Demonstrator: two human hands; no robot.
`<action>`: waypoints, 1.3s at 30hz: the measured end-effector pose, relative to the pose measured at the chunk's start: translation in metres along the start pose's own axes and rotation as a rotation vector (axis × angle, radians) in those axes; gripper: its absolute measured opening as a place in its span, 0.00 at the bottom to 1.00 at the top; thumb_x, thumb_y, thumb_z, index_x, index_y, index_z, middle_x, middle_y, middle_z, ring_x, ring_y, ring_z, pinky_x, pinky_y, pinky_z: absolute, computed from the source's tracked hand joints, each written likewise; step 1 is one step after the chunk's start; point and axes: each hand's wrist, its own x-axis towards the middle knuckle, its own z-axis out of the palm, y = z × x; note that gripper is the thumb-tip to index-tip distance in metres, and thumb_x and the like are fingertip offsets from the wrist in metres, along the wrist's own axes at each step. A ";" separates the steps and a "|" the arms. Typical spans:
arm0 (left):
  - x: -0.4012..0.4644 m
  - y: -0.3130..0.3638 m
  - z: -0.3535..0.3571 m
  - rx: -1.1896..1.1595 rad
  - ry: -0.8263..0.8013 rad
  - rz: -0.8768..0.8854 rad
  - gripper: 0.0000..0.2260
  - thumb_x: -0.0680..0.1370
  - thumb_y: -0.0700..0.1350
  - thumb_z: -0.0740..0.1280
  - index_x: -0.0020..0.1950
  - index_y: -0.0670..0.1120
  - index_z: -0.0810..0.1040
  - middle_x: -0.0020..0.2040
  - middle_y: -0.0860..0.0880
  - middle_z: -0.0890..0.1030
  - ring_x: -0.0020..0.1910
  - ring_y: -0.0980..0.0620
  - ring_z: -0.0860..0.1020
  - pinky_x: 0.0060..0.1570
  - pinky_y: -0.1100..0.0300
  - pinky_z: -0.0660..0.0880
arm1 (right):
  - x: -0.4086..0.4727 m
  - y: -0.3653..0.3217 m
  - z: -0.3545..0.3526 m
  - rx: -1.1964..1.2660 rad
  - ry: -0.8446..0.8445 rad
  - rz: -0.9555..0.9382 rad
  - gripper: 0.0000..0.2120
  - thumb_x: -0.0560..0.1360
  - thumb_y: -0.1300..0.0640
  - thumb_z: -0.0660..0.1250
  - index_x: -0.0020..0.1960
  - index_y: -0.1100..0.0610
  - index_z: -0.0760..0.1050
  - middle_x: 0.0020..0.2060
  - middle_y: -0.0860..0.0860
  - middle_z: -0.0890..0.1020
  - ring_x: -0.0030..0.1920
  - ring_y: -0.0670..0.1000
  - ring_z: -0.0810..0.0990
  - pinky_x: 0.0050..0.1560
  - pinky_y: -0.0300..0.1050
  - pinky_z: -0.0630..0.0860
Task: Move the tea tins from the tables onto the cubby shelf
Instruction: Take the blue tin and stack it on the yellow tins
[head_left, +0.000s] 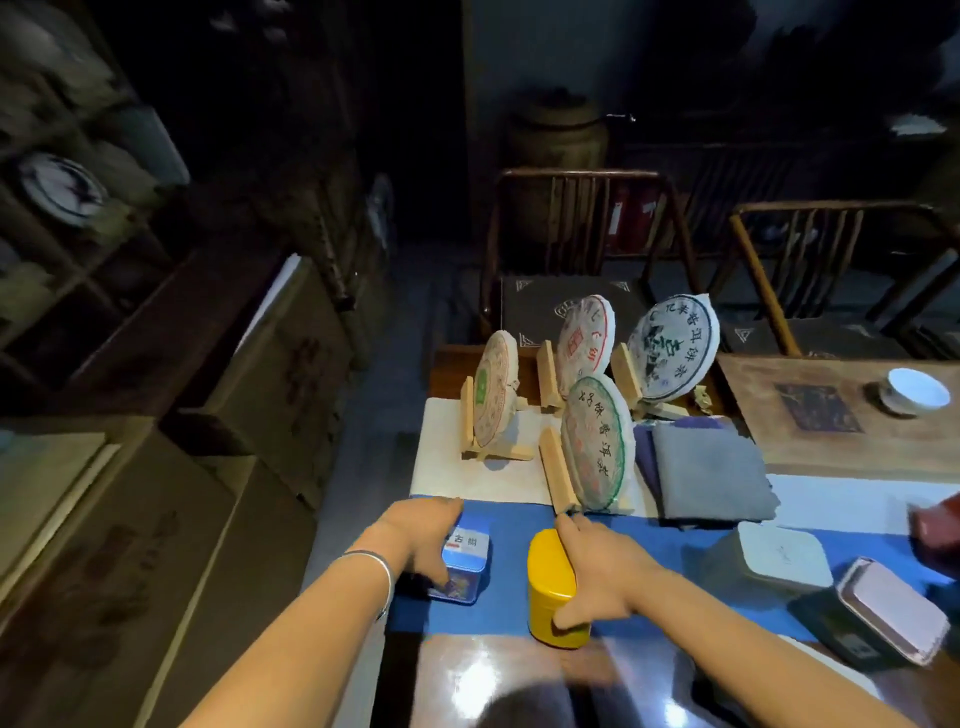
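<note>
Here my left hand (415, 530) curls its fingers round the blue tea tin (462, 566), and my right hand (592, 577) clasps the yellow tea tin (550, 592); both tins stand on the tabletop's blue runner (509, 525).

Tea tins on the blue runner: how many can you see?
4: a blue tin under the left hand, a yellow tin gripped by the right hand, a white-lidded tin, and a pink-lidded tin at right. More may be out of view.

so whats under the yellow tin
The yellow oval tin, gripped by the right hand, stands on the blue table runner. Its base hides the contact patch.
</note>
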 end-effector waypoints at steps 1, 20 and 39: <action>-0.014 -0.007 0.004 -0.038 0.016 -0.040 0.33 0.63 0.56 0.76 0.60 0.48 0.65 0.56 0.47 0.77 0.54 0.45 0.78 0.53 0.51 0.77 | 0.003 -0.010 -0.002 0.001 -0.003 -0.035 0.34 0.57 0.38 0.71 0.53 0.52 0.61 0.48 0.51 0.71 0.46 0.52 0.70 0.39 0.47 0.70; -0.464 -0.031 0.053 -0.403 0.514 -0.836 0.34 0.64 0.60 0.74 0.66 0.55 0.66 0.61 0.51 0.76 0.58 0.49 0.74 0.57 0.51 0.73 | -0.051 -0.359 -0.079 -0.249 0.118 -0.899 0.43 0.61 0.37 0.72 0.67 0.53 0.59 0.58 0.54 0.75 0.54 0.55 0.76 0.51 0.48 0.76; -0.988 0.049 0.154 -0.452 0.758 -1.465 0.35 0.61 0.62 0.77 0.64 0.55 0.70 0.58 0.55 0.76 0.53 0.54 0.75 0.51 0.57 0.74 | -0.346 -0.830 -0.032 -0.277 -0.047 -1.469 0.50 0.58 0.35 0.73 0.73 0.51 0.56 0.62 0.49 0.72 0.58 0.51 0.74 0.53 0.44 0.74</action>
